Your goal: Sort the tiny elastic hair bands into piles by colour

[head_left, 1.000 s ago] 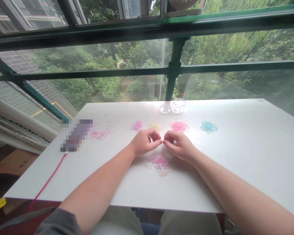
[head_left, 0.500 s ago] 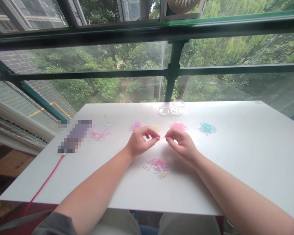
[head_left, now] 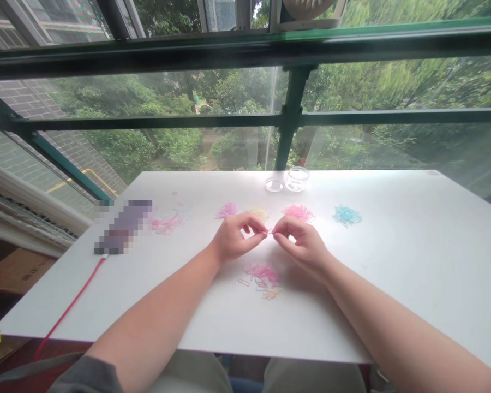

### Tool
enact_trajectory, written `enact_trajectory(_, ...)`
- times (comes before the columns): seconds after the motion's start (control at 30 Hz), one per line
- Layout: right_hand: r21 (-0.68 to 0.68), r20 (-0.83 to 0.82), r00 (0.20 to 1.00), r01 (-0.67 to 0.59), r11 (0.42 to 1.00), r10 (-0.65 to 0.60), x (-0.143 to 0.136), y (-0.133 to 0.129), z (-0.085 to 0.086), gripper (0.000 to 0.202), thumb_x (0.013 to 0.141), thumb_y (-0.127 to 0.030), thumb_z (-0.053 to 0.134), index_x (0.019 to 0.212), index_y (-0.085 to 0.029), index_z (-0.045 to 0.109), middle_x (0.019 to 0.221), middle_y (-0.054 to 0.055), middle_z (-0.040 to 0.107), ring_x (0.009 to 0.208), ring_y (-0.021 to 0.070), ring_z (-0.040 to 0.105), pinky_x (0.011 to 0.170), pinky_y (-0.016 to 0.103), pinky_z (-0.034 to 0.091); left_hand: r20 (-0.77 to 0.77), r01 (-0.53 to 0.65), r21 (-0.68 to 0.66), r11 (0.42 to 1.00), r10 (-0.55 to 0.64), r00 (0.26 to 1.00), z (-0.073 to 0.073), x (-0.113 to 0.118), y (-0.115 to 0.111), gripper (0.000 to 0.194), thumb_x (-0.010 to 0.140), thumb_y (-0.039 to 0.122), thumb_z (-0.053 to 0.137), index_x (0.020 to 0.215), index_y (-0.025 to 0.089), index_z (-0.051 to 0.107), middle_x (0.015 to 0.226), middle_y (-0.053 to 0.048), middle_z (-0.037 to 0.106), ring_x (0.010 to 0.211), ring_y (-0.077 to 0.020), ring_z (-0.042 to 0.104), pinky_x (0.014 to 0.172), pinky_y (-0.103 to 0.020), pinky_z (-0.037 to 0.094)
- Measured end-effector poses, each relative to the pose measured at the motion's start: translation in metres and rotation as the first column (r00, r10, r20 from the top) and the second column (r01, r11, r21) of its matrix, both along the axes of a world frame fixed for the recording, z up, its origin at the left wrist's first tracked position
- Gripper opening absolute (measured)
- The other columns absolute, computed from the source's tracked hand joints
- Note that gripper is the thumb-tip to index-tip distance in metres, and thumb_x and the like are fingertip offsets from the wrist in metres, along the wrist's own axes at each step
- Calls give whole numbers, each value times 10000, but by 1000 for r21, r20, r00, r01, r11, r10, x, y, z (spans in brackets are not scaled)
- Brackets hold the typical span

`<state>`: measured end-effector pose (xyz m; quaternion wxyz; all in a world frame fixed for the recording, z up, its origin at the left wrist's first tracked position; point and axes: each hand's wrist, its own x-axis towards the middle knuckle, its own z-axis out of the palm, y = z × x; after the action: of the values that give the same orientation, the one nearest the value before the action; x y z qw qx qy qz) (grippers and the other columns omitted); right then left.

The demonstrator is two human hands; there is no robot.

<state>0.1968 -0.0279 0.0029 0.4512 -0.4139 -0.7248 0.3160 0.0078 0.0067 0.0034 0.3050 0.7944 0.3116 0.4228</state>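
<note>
My left hand (head_left: 239, 236) and my right hand (head_left: 300, 240) meet fingertip to fingertip above the middle of the white table (head_left: 413, 245). Between them is a small pink band (head_left: 270, 231), pinched at its left end by my left hand and at its right end by my right. Just below lies a mixed pile of pink, pale and yellowish bands (head_left: 264, 277). Behind the hands are a purple pile (head_left: 228, 210), a yellow pile (head_left: 258, 213) partly hidden by my left hand, and a bright pink pile (head_left: 298, 212).
A teal pile (head_left: 347, 215) lies to the right, and loose mixed bands (head_left: 167, 224) to the left. At the back stand a clear round jar (head_left: 297, 179) and its lid (head_left: 274, 185). A blurred-out dark object (head_left: 125, 226) with a red cable (head_left: 71, 305) lies at the left.
My right hand has moved slightly left, so the fingertips are closer together and the band between them spans a shorter gap.
</note>
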Motion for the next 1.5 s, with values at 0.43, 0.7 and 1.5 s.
enact_trajectory(0.43,37,68,998,-1,999,-1,-1,3,-2,51,779,-162,530,739,-176,559,651,-5,520,590,112,480,569,244,412,-80,38,-86,996,-45,996,0,-1,0,80,749,222,631,803,163,625,756,-15,680,679,-106,616,658,-236,466)
enact_trajectory(0.7,160,335,764,530,833,-551,47,34,-9,92,744,-203,532,710,-188,616,704,11,594,623,140,510,641,284,409,-185,26,-177,984,-59,981,0,-5,2,127,779,249,592,880,174,612,820,-19,685,723,-111,618,696,-241,481)
enact_trajectory(1.5,307,536,561,567,764,-631,78,51,-27,371,750,-76,433,968,-187,711,1021,97,655,915,258,541,870,412,424,-250,32,-186,982,-79,965,3,-6,2,131,782,264,575,865,176,625,793,-21,669,720,-121,611,659,-225,484)
